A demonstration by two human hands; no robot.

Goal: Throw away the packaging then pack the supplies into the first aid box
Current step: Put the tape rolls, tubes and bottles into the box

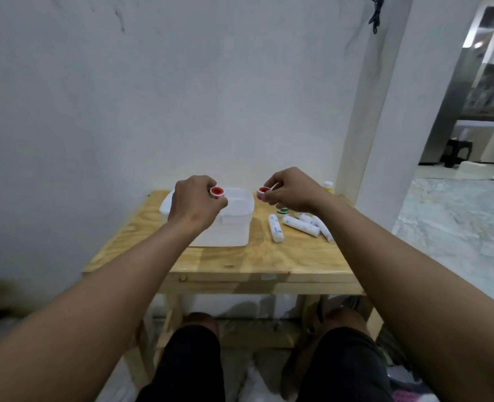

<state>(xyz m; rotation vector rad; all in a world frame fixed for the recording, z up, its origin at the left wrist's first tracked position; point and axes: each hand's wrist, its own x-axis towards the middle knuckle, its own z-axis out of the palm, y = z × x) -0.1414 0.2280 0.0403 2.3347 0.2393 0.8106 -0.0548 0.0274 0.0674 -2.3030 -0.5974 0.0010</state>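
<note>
My left hand (195,203) grips a small white roll with a red centre (217,192) above the white plastic first aid box (237,224). My right hand (290,188) holds a second red-centred roll (262,192) just right of the box, with a thin white strip sticking up between its fingers. Both hands hover above the wooden table (240,259). Several white wrapped bandage rolls (301,226) lie on the table under my right wrist, one (276,228) apart to the left. A green-banded item (283,211) sits behind them.
A small bottle with a yellow cap (328,185) stands at the table's back right corner against the wall. The table is narrow, with the wall directly behind it. My knees are under its front edge. An open doorway and tiled floor lie to the right.
</note>
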